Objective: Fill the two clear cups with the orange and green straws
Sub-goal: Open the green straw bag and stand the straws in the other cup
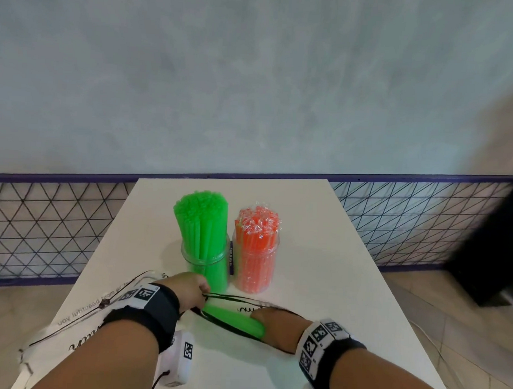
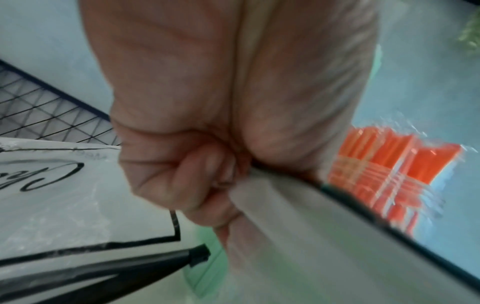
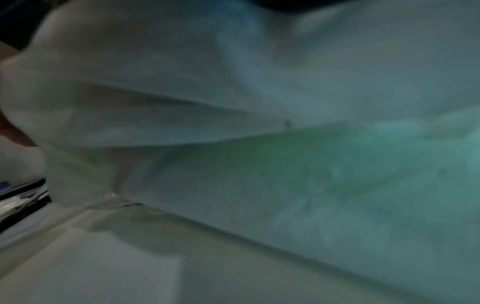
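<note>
Two clear cups stand mid-table: the left cup (image 1: pixel 205 264) packed with green straws (image 1: pixel 201 218), the right cup (image 1: pixel 255 265) with wrapped orange straws (image 1: pixel 257 223). In front lies a white plastic bag (image 1: pixel 76 324) with black trim. My left hand (image 1: pixel 193 291) grips the bag's mouth edge; the left wrist view shows its fingers (image 2: pixel 187 170) curled on the film (image 2: pixel 272 216), with the orange straws (image 2: pixel 389 164) behind. My right hand (image 1: pixel 276 327) is inside the bag, thumb over the end of a green straw bundle (image 1: pixel 232 319). The right wrist view is blurred bag film (image 3: pixel 182 82) with a green tint (image 3: pixel 298 164).
The white table (image 1: pixel 335 256) is narrow, with edges on both sides and the bag spread over its front left. A wire mesh fence (image 1: pixel 42 229) with a purple rail runs behind. A dark object (image 1: pixel 494 248) stands on the floor at right.
</note>
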The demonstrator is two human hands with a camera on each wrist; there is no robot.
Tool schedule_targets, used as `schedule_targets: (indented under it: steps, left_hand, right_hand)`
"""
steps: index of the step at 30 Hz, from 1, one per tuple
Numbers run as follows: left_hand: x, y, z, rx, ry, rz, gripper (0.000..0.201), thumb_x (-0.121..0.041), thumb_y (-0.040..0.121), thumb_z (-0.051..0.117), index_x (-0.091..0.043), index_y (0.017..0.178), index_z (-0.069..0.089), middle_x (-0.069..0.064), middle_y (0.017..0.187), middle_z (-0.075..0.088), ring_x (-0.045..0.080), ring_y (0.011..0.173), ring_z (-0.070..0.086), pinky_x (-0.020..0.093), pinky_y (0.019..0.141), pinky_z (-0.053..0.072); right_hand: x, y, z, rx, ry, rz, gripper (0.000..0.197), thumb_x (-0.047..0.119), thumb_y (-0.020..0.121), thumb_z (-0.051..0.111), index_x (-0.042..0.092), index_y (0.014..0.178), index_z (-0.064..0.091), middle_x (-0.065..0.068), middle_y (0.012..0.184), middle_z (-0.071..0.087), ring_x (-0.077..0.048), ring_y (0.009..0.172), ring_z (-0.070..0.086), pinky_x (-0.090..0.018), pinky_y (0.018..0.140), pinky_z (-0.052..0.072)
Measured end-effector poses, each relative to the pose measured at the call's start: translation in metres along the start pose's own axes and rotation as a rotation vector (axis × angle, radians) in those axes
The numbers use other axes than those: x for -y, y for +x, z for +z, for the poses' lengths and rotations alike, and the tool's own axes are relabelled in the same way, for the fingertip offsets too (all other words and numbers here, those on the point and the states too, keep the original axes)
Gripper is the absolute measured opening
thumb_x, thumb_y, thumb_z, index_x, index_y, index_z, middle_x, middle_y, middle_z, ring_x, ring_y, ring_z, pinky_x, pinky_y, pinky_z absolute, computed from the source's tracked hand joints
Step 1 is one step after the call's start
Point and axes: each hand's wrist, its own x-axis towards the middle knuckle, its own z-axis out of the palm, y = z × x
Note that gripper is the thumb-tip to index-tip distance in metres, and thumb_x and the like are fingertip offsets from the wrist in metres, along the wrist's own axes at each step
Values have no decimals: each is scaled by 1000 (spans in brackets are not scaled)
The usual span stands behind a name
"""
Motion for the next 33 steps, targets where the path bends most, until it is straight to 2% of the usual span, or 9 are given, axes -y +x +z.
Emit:
schedule_targets:
  steps: [2, 5, 8, 11, 16, 19, 25, 29, 33]
  left_hand:
    - [4, 3, 1, 3, -66, -40, 28, -10, 92, 57, -20, 116, 65, 8, 122, 64, 23, 105, 60, 25, 84, 50]
    - [8, 5, 5, 3, -201, -110, 25, -2, 96, 44, -17, 104, 63, 11, 107, 61, 18, 80, 64, 21, 57, 56]
    - [11, 7, 7, -5, -352, -161, 24, -2, 97, 44, -12, 94, 65, 8, 96, 64, 17, 78, 68, 23, 61, 60]
    - [15, 9, 5, -19, -490, -154, 30, -2, 97, 50, -23, 75, 54, -2, 79, 57, 10, 67, 60, 17, 55, 54]
    - [24, 12, 0, 161, -825, -222, 9, -10, 85, 59, -17, 90, 60, 0, 64, 46, 7, 43, 36, 16, 41, 23]
    - [31, 16, 3, 257, -986, -213, 26, -25, 73, 82, -19, 93, 66, -1, 70, 49, 6, 44, 31, 14, 46, 21]
    - [33, 19, 9, 165, -862, -312, 24, -30, 95, 56, -12, 81, 62, 1, 62, 51, 9, 50, 42, 17, 51, 32]
    - [27, 4, 3, 225, -588, -196, 7, -25, 93, 65, -21, 89, 70, 0, 71, 52, 7, 52, 44, 15, 46, 36]
    - [16, -2, 12, 146, -156, -147, 14, -30, 94, 59, -24, 83, 64, -1, 71, 58, 7, 50, 44, 18, 47, 36]
  right_hand:
    - [-1, -1, -4, -15, 15, 2, 42, 30, 98, 49, 17, 138, 48, -10, 141, 53, -26, 128, 50, -33, 110, 36]
    - [6, -3, -8, -14, 2, -34, 40, 25, 100, 47, 14, 138, 49, -11, 139, 54, -27, 127, 51, -31, 108, 37]
    - [10, -2, -11, 5, 33, -52, 34, 19, 100, 44, 9, 131, 54, -14, 133, 59, -28, 121, 55, -29, 102, 38]
    - [12, -3, -15, 37, 47, -39, 35, 14, 100, 42, 10, 134, 53, -14, 136, 57, -27, 123, 53, -27, 102, 36]
    - [11, -4, -19, 80, 10, -18, 35, 31, 103, 43, 14, 130, 56, -11, 133, 60, -27, 119, 56, -29, 103, 40]
    - [12, -5, -22, 70, 25, -11, 33, 29, 103, 43, 11, 126, 58, -12, 129, 61, -28, 118, 56, -29, 102, 40]
    - [24, -2, -23, -87, 182, -40, 28, 28, 99, 51, 11, 117, 64, -7, 118, 67, -21, 107, 61, -26, 94, 44]
    - [21, -4, -26, -223, 340, 49, 18, 25, 84, 66, 16, 99, 63, 6, 79, 64, -10, 68, 58, -31, 75, 52]
    - [50, -12, -37, -68, 470, -87, 32, 27, 83, 74, 15, 111, 65, 6, 92, 63, -11, 82, 60, -27, 80, 51]
